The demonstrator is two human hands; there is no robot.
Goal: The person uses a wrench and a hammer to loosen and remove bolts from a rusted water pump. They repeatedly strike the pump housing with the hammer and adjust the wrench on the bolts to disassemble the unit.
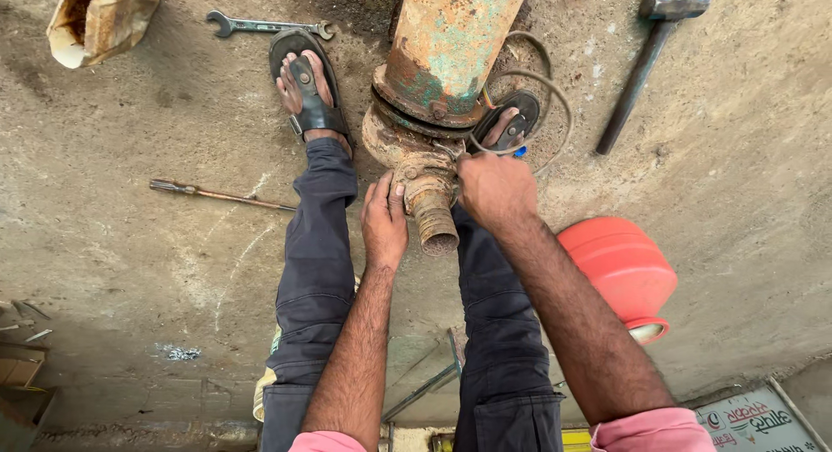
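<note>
Rusty pump body (425, 114) lying between the feet, threaded outlet (433, 218) pointing near. Left hand (384, 222) pressed flat against the outlet's left side, fingers together; right hand (496, 188) closed over the flange, apparently pinching thin wire (555, 97), grip partly hidden. Risks, as a judgement: slipping on flaking rust, scraping knuckles on threads, heavy casing rolling onto sandalled toes. Red container (622, 270) at right, contents unseen; torn sack (100, 19) far left, inside unclear.

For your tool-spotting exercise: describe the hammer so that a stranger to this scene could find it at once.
Start at the big rusty pipe standing between the person's feet. Look to its right, across the concrete floor, past the looped cable. The hammer lies there alone: a dark handle and a blocky head, unlike the thin spanner left of the pipe.
</note>
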